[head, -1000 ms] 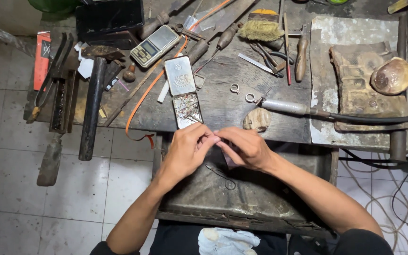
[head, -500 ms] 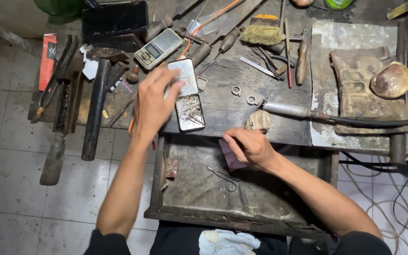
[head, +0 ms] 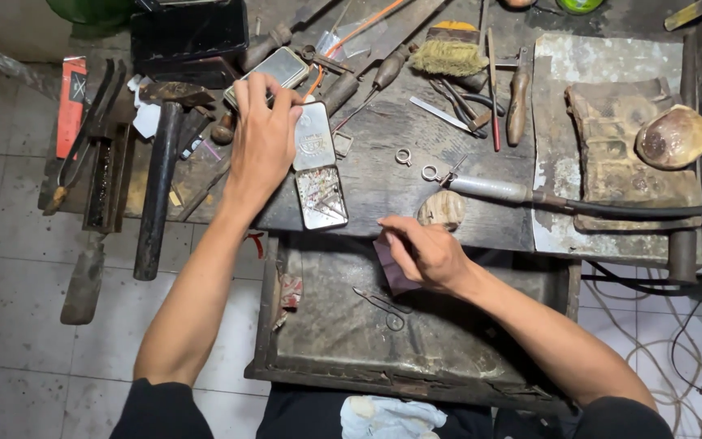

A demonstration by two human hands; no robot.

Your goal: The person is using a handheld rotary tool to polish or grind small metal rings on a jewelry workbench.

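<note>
Left hand [head: 263, 138] on calculator [head: 267, 75]; open silver tin [head: 318, 175] beside.

Flat red rectangular package [head: 71, 106] far left of left hand [head: 263, 138], grey-screened phone-like device [head: 274, 69] under its fingertips, open silver rectangular tin [head: 318, 175] just right of it.

Glossy metal tin [head: 319, 169], scuffed wooden bench [head: 383, 175], dull rough metal tray [head: 416, 341]
</note>
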